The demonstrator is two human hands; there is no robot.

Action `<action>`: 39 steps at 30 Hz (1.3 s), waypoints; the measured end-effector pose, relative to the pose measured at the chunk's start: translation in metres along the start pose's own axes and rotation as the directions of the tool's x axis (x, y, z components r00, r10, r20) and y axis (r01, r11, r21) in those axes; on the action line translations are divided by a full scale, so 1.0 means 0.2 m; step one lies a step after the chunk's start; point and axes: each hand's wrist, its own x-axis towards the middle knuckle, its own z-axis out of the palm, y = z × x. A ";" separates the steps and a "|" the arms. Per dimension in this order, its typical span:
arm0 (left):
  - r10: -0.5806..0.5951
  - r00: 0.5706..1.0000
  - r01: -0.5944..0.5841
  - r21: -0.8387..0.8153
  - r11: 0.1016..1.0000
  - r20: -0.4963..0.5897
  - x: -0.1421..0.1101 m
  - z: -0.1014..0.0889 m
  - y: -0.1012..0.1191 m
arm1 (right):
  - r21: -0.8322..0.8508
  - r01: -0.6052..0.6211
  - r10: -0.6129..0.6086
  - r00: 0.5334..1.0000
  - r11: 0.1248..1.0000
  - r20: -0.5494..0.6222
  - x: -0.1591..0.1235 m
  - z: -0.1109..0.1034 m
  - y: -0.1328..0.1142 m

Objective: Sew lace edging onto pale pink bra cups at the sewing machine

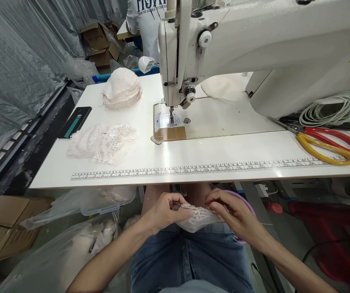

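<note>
Below the table's front edge, over my lap in blue jeans, both hands pinch one small white lace-trimmed fabric piece (197, 219). My left hand (162, 211) grips its left end with closed fingers. My right hand (234, 213) pinches the right end. A purple round object (248, 205) shows behind my right hand. On the white table (211, 156) above stands a white sewing machine (254, 44) with its needle (171, 116) over the metal plate.
A flat pile of white lace pieces (103, 142) and a stack of pale cups (121, 89) lie at the table's left, beside a black phone (75, 122). Red and yellow scissors (327, 142) and coiled white cable (336, 108) lie right. Plastic bags and cardboard boxes sit below left. Another person stands behind.
</note>
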 end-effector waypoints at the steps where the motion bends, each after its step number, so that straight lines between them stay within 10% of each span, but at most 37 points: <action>1: 0.009 1.000 -0.008 0.017 1.000 -0.014 0.00 0.00 0.00 | -0.024 0.052 -0.052 0.998 0.998 -0.032 -0.01 0.00 0.00; 11: -0.004 1.000 0.005 0.104 0.995 -0.012 -0.01 0.01 -0.01 | 0.205 -0.064 0.050 0.996 0.977 0.073 0.04 0.07 -0.03; 19: -0.082 0.996 0.081 0.023 0.996 0.027 0.00 0.02 0.00 | 0.602 -0.238 0.152 0.970 0.762 0.191 0.01 0.13 0.02; 26: -0.174 0.981 0.171 0.039 0.984 0.084 0.01 0.09 -0.01 | 0.002 0.047 -0.047 0.991 0.999 0.121 -0.08 0.02 0.09; 33: -0.155 0.986 0.151 0.068 0.986 0.065 0.04 0.07 -0.01 | -0.672 -0.082 0.026 0.995 0.736 -0.093 -0.31 -0.19 0.36; 39: -0.149 0.989 0.147 0.096 0.984 0.013 0.06 0.09 -0.03 | -0.332 0.085 -0.074 0.996 0.940 0.045 -0.16 -0.05 0.00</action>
